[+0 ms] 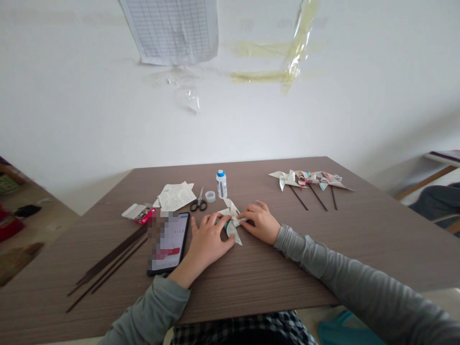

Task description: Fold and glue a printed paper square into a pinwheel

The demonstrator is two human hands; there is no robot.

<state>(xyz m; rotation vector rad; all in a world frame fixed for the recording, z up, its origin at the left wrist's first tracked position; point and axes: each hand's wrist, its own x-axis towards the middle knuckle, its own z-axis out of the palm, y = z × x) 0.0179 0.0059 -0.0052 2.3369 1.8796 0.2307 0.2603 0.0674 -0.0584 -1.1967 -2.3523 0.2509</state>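
A pinwheel (233, 230) folded from printed paper lies on the table between my two hands. My left hand (212, 235) reaches over its left side, fingers bent and pressing on the paper near the centre. From the right, my right hand (261, 223) pinches one of its blades between thumb and fingers. Just behind the pinwheel stands a white glue bottle (222, 186) with a blue cap. A small round clear lid or dish (210, 196) and black-handled scissors (199, 203) lie to its left. What sits at the pinwheel's centre is partly hidden by my fingers.
A phone (168, 244) lies left of my left hand. Several dark brown sticks (111, 256) are beside it, below a small red box (140, 214) and a stack of printed paper squares (176, 195). Several pinwheels on sticks (287, 179) rest at the back right, before the wall (230, 129).
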